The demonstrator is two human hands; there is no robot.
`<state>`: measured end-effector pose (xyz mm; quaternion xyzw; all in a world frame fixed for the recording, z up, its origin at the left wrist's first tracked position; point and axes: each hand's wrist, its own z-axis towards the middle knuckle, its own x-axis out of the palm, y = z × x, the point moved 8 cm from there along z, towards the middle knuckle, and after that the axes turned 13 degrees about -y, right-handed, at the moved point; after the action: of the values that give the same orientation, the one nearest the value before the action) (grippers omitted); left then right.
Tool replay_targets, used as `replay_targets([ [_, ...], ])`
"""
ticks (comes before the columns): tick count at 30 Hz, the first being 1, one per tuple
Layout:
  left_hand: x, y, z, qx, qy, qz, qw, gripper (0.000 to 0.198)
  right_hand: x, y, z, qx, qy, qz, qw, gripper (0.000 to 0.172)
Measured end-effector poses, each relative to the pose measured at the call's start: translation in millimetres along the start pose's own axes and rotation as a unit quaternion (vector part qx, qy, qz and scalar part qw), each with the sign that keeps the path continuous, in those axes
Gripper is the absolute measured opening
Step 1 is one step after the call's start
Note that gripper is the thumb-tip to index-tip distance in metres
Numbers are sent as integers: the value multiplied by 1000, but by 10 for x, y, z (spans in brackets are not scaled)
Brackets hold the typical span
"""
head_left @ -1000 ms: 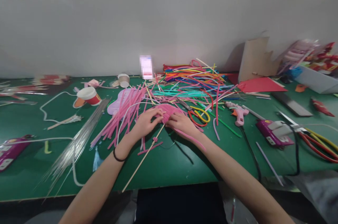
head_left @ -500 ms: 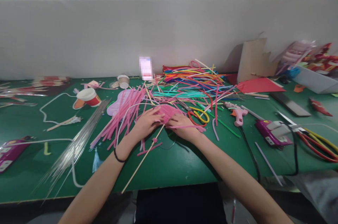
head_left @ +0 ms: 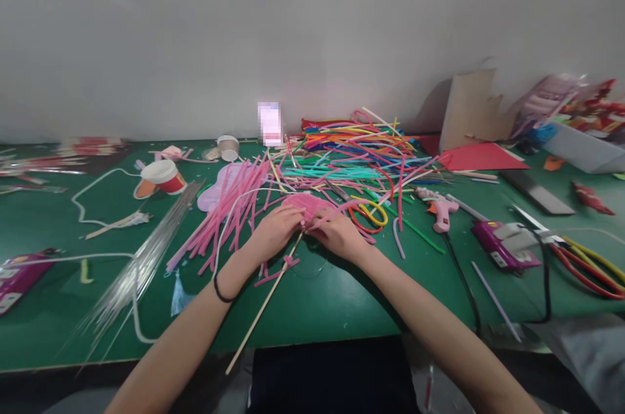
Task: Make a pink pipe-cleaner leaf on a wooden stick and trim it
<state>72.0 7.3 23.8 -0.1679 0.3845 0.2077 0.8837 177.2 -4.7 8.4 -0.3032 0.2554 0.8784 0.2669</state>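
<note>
My left hand (head_left: pixel 274 232) and my right hand (head_left: pixel 338 232) meet at the middle of the green table (head_left: pixel 312 300), both with fingers curled onto a pink woven piece of pipe cleaners (head_left: pixel 303 204) fixed to the top of a thin wooden stick (head_left: pixel 263 300). The stick runs down and left toward the table's front edge. A loose pink pipe cleaner (head_left: pixel 336 212) arches up from my right fingers. A black band circles my left wrist.
A pink bundle of pipe cleaners (head_left: pixel 229 206) lies left of my hands, a many-coloured heap (head_left: pixel 351 150) behind. Wire rods (head_left: pixel 141 258), a paper cup (head_left: pixel 163 178), a pink glue gun (head_left: pixel 439 209), a purple tool (head_left: pixel 508 245), red paper (head_left: pixel 481 157) and cardboard (head_left: pixel 471 108) surround them.
The loose pink pipe cleaner that trailed along my right forearm has been drawn up and now arches over my right hand. Both hands shifted slightly nearer on the woven piece.
</note>
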Motion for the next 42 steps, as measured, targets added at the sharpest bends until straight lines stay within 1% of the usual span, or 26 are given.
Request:
replay_targets([
  [3,9,6,2,-11,11,-6,1000,24,14,6,14,5,18,21,1000,15],
  [7,36,21,-20,-28,28,-4,999,28,16,-13,14,16,14,25,999,13],
  [10,53,41,-39,-52,41,-1,998,31,27,-14,3,12,9,27,1000,14],
  [14,69,88,-59,-93,49,0,994,31,34,-5,-3,8,10,17,1000,15],
  [18,80,109,-73,-109,55,-16,992,31,57,8,-5,3,22,3,1000,13],
  [22,102,130,-96,-107,68,-15,992,28,82,-2,-9,7,31,-2,999,13],
  [28,175,95,-124,-65,93,-3,994,28,89,-2,-20,4,38,9,999,15],
  [32,190,105,-125,-84,96,20,992,24,79,-10,2,13,26,9,1000,14],
  [37,182,72,-111,-85,89,31,992,23,79,-60,23,42,-9,1,999,13],
  [40,162,91,-105,-96,79,30,992,22,104,-64,16,36,-6,-21,999,18],
  [42,145,113,-101,-105,72,10,992,22,118,-61,10,31,5,-37,999,19],
])
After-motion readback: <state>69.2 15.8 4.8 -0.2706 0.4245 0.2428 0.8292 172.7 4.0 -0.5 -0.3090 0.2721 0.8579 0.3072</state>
